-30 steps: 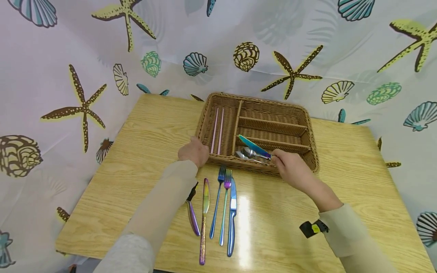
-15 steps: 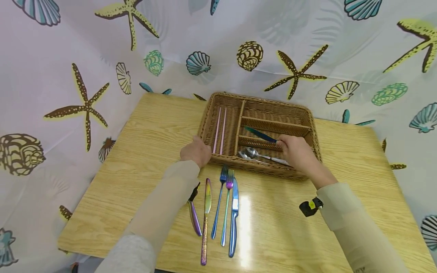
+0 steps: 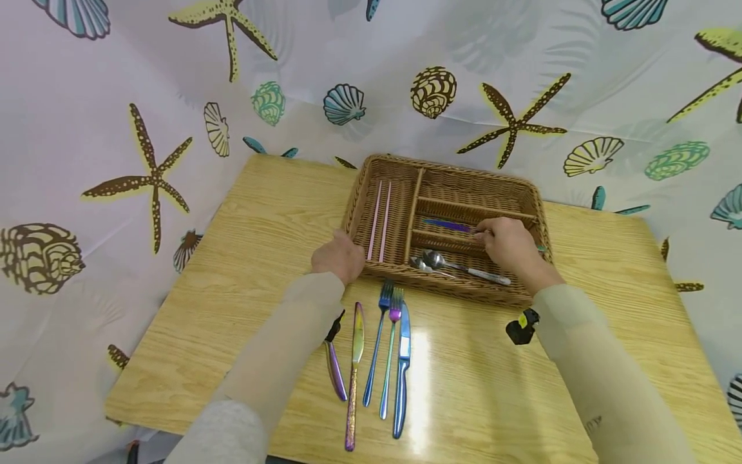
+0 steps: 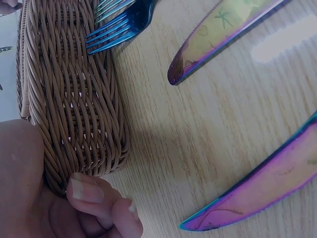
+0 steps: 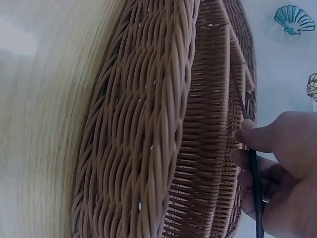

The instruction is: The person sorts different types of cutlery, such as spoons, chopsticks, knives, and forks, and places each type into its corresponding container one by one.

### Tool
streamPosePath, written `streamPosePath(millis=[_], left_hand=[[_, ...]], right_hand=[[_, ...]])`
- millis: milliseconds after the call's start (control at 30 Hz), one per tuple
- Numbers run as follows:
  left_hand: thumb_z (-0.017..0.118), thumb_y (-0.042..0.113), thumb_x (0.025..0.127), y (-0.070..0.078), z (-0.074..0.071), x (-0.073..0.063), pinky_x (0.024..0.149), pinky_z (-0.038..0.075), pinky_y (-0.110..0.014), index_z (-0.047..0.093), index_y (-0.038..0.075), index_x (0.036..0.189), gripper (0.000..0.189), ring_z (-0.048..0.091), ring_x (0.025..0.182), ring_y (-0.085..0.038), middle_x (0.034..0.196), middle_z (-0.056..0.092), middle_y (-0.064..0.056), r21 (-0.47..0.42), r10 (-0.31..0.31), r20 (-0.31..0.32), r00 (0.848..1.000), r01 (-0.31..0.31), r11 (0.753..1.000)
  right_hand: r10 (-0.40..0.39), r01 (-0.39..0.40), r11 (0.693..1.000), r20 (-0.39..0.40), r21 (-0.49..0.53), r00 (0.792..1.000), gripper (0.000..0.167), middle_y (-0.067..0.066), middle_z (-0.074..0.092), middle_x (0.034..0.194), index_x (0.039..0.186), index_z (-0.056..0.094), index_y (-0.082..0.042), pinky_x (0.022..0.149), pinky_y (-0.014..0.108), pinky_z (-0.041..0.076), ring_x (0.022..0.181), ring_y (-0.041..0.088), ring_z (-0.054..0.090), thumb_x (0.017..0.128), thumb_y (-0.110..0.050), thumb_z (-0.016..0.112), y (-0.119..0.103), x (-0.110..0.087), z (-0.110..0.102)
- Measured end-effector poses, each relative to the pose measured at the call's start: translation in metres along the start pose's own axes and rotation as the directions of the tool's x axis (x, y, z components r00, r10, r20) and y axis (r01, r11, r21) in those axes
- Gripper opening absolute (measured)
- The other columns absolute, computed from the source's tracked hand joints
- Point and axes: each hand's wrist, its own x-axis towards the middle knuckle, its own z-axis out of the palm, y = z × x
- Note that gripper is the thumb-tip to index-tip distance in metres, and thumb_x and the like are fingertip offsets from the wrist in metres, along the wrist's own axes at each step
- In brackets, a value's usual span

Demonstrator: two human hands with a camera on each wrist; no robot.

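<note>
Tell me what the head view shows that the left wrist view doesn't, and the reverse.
Head only: pink chopsticks, two spoons, and the multicolored knife that the right hand pinches.
Left wrist only: the blade of the purple knife, which the left arm hides in the head view.
Both: the wicker basket, the left hand, two forks and the yellow-bladed knife.

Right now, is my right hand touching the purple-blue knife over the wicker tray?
Touching. The right wrist view shows it: your right hand pinches the knife by its handle, thumb and fingers against it.
</note>
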Motion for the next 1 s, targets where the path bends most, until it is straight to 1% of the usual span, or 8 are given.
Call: streamPosePath(millis=[200,300,433,600,733,800,900,1000], left_hand=[[0.024,0.037,0.108,0.0,-0.001,-0.001,0.045,0.035,-0.03,0.013,-0.006,0.156,0.066,0.036,0.044,-0.013,0.055,0.047,-0.002,-0.003,0.006,-0.008,1.0,-0.006,1.0],[0.024,0.037,0.108,0.0,-0.002,-0.002,0.044,0.034,-0.029,0.014,-0.007,0.156,0.066,0.035,0.043,-0.012,0.053,0.045,-0.001,0.016,0.009,-0.013,1.0,-0.009,1.0],[0.025,0.038,0.108,0.001,-0.002,-0.003,0.045,0.035,-0.03,0.014,-0.006,0.156,0.066,0.037,0.043,-0.013,0.053,0.046,-0.002,0.023,0.004,-0.018,1.0,-0.004,1.0],[0.026,0.038,0.108,0.001,-0.001,-0.002,0.047,0.037,-0.032,0.015,-0.006,0.156,0.066,0.04,0.044,-0.015,0.056,0.049,-0.003,0.012,0.003,-0.012,1.0,-0.003,1.0],[0.025,0.039,0.108,0.001,-0.001,0.0,0.046,0.036,-0.032,0.012,-0.005,0.156,0.067,0.039,0.044,-0.014,0.055,0.05,-0.003,0.017,0.002,-0.007,1.0,-0.002,1.0],[0.025,0.039,0.108,0.001,-0.001,0.001,0.045,0.036,-0.031,0.012,-0.005,0.156,0.067,0.039,0.043,-0.014,0.055,0.049,-0.003,0.02,0.0,-0.005,1.0,0.0,1.0],[0.025,0.039,0.108,0.0,-0.002,0.001,0.044,0.035,-0.031,0.01,-0.005,0.157,0.068,0.038,0.043,-0.013,0.054,0.048,-0.002,0.02,-0.006,0.005,1.0,0.006,1.0],[0.026,0.039,0.108,-0.001,-0.002,0.001,0.045,0.037,-0.031,0.01,-0.005,0.157,0.068,0.039,0.044,-0.014,0.055,0.049,-0.002,0.016,-0.006,0.011,1.0,0.005,1.0]], right_hand=[[0.008,-0.008,1.0,0.017,0.007,1.0,0.033,0.024,0.068,0.119,0.131,0.061,0.002,0.05,0.031,0.038,0.054,0.017,0.049,0.105,-0.008,0.043,0.007,0.013,0.005],[-0.001,0.001,1.0,0.007,0.0,1.0,0.033,0.025,0.068,0.114,0.129,0.063,0.003,0.054,0.033,0.042,0.06,0.02,0.056,0.104,-0.013,0.048,0.008,0.018,0.006],[-0.018,0.018,0.999,0.01,-0.027,1.0,0.033,0.024,0.068,0.115,0.126,0.065,0.002,0.06,0.035,0.045,0.07,0.022,0.061,0.104,-0.017,0.051,0.01,0.025,0.007],[-0.01,0.011,1.0,0.077,-0.015,0.997,0.035,0.023,0.069,0.112,0.128,0.064,0.003,0.057,0.033,0.041,0.059,0.017,0.052,0.104,-0.018,0.048,0.013,0.031,0.009],[0.009,-0.011,1.0,0.104,0.021,0.995,0.039,0.019,0.07,0.102,0.13,0.063,0.002,0.059,0.035,0.041,0.058,0.016,0.048,0.106,-0.022,0.044,0.014,0.036,0.012],[0.014,-0.017,0.999,0.111,0.029,0.994,0.041,0.016,0.068,0.087,0.13,0.062,0.002,0.06,0.036,0.04,0.057,0.016,0.045,0.106,-0.024,0.042,0.016,0.039,0.014],[0.031,-0.036,0.999,0.13,0.039,0.991,0.044,0.006,0.055,0.066,0.133,0.06,0.002,0.058,0.036,0.038,0.053,0.015,0.039,0.105,-0.026,0.039,0.02,0.044,0.019],[0.045,-0.051,0.998,0.154,0.037,0.987,0.047,0.002,0.045,0.061,0.135,0.057,0.003,0.058,0.036,0.037,0.052,0.015,0.035,0.105,-0.026,0.035,0.023,0.047,0.023]])
